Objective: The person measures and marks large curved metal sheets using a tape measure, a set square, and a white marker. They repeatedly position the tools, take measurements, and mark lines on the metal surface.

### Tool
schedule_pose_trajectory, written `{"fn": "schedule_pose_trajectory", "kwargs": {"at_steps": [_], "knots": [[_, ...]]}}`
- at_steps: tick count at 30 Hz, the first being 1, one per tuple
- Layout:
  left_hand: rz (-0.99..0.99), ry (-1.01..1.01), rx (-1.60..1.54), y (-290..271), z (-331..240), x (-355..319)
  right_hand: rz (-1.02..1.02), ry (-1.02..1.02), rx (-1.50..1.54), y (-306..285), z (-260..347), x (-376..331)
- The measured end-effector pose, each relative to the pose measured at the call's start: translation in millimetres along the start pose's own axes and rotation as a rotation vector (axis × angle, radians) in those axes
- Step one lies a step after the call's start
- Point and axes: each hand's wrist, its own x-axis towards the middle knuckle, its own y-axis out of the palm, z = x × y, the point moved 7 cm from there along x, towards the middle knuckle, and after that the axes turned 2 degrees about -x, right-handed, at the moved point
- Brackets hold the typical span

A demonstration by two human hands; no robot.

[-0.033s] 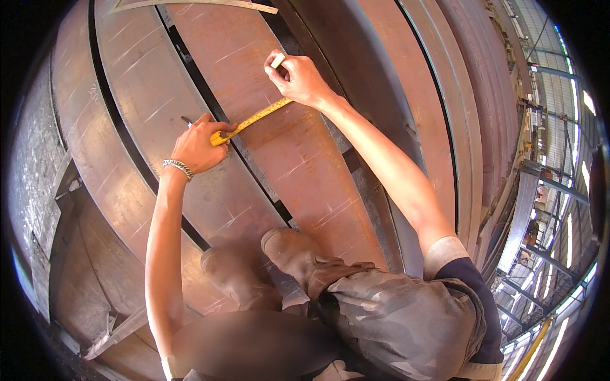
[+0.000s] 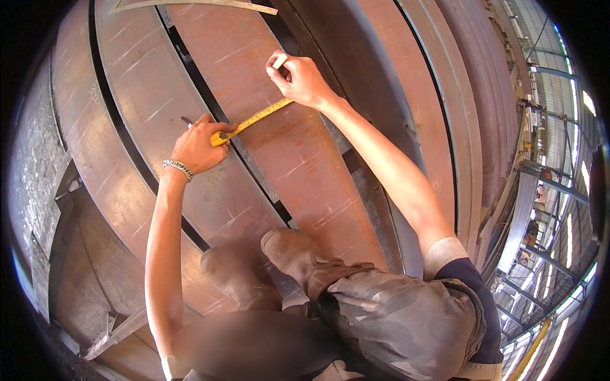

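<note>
A yellow tape measure (image 2: 260, 116) is stretched across a reddish-brown steel plate (image 2: 305, 165). My left hand (image 2: 198, 145), with a chain bracelet at its wrist, is closed on the tape's case end, most of which the fingers hide. A thin dark-tipped object (image 2: 186, 120) sticks out beyond that hand's far side; its kind is unclear. My right hand (image 2: 304, 79) is over the plate's right part, where the tape's other end meets the hand. Between its thumb and fingers is a short whitish piece of chalk (image 2: 280, 61), pinched and pointing up.
Long plates lie side by side with dark gaps (image 2: 190, 63) between them, and white scratch-like marks cross several. A flat strip (image 2: 254, 7) lies at the far edge. My boots (image 2: 289, 251) rest on the plates. Stacked curved plates (image 2: 470, 95) and steel framing (image 2: 559, 184) stand to the right.
</note>
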Motion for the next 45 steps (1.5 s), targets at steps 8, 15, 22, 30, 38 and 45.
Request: {"fn": "schedule_pose_trajectory", "kwargs": {"at_steps": [8, 15, 22, 30, 38, 45], "knots": [[-0.029, 0.014, -0.020, 1, -1, -1, -0.055, 0.238, 0.098, -25, -16, -11], [-0.153, 0.074, -0.044, -15, -8, -4, -0.212, 0.221, 0.302, -58, -9, -7], [-0.254, 0.092, -0.028, -40, -4, -6, -0.270, 0.222, 0.376, -72, -1, -9], [-0.328, 0.059, 0.041, -80, 26, 22, -0.229, 0.276, 0.370, -68, -2, -7], [-0.335, 0.047, 0.081, -83, 39, 61, -0.166, 0.348, 0.375, -47, -14, -7], [-0.291, 0.044, 0.061, -89, 45, 69, -0.131, 0.391, 0.394, -36, -20, 2]]}}
